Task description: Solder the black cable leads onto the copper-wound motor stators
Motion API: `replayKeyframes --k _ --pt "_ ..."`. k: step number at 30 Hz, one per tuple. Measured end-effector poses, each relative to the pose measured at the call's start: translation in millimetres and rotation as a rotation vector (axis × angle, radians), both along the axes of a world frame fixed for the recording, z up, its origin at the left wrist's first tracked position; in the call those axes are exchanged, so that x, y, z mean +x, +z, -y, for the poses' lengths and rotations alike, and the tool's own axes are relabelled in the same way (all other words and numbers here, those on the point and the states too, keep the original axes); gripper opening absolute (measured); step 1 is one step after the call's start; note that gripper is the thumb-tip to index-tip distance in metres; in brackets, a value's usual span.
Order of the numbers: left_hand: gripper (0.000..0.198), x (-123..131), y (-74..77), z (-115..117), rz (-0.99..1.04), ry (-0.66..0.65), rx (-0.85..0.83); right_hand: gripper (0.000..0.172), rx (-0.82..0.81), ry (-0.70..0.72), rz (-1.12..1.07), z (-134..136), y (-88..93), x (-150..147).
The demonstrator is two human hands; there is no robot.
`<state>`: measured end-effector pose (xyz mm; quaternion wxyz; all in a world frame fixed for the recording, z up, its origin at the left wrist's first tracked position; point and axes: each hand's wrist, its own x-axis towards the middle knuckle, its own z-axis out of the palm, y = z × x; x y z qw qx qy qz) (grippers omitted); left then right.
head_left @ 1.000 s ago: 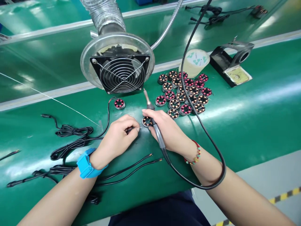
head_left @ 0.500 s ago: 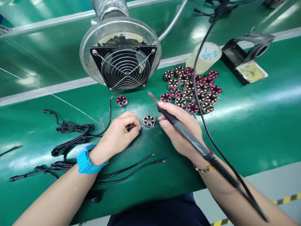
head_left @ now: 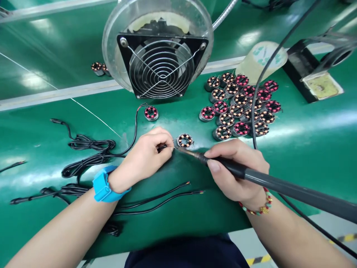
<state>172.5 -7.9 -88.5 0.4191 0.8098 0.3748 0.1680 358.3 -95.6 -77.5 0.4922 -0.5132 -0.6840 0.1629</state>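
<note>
My left hand [head_left: 152, 149], a blue band on its wrist, pinches the end of a black cable [head_left: 161, 147] just left of a small round motor stator [head_left: 180, 140] with copper coils. Fine wires show between the fingertips and the stator. My right hand [head_left: 241, 167] is closed around a soldering iron [head_left: 260, 177] like a pen. Its tip points left, at the wire ends by my left fingertips, just below the stator; whether tip and wire touch is too small to tell. Another stator, with red coils [head_left: 151, 112], stands farther back with a cable running from it.
A fume fan [head_left: 161, 70] hangs behind my hands. Several stators [head_left: 236, 111] stand grouped at the right, before a pale plastic bottle [head_left: 255, 69]. A soldering iron stand [head_left: 302, 74] with a sponge is beyond. Coiled black cables [head_left: 92, 143] lie at the left; two cable ends [head_left: 167, 190] lie in front.
The soldering iron has swung down from above the stator to the wire ends by my left fingertips. My left hand keeps its pinch. The whole view has shifted slightly.
</note>
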Motion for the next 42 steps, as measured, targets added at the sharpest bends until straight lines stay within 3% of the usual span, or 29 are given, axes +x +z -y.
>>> replayKeyframes --k 16,30,34,37,42 --pt "0.014 1.6 -0.9 0.7 0.004 0.028 -0.007 0.009 0.020 -0.054 0.018 0.7 -4.2 -0.7" --pt "0.014 1.8 -0.4 1.0 0.000 0.043 -0.012 0.011 0.015 -0.020 0.009 0.1 -3.6 -1.7" --pt "0.014 1.7 0.0 0.8 0.001 0.046 -0.020 0.009 0.025 -0.102 -0.024 1.8 -6.4 -1.0" --pt "0.014 1.5 -0.4 0.7 0.008 0.039 -0.026 0.018 0.003 -0.134 -0.045 0.5 -11.5 -1.8" --pt "0.014 1.3 -1.0 0.5 0.013 0.040 -0.018 0.043 -0.172 -0.005 -0.169 -5.0 -20.3 -10.5"
